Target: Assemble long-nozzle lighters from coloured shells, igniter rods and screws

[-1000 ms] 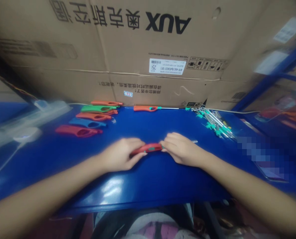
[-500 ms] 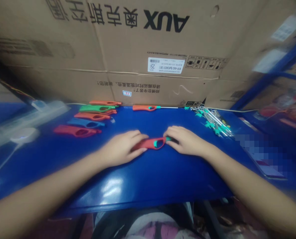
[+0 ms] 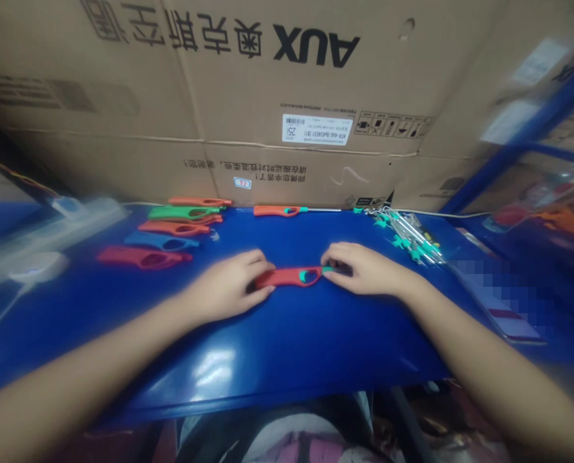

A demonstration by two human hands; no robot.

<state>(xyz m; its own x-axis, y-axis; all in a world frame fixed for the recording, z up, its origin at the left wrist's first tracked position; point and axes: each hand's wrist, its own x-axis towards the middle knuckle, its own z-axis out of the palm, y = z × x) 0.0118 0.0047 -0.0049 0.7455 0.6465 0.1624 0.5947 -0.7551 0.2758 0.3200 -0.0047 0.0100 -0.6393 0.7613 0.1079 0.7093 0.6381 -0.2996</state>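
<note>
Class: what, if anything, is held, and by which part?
The red lighter: the left hand holds its handle end, the right hand the green piece at its front.

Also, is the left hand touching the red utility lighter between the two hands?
Touching: the head view shows the left hand gripping the red utility lighter by its handle end, between thumb and fingers.

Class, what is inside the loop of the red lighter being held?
Inside the loop of the red lighter, a green trigger shows at the end nearer the left hand; blue table shows through. The lighter covers anything deeper.
</note>
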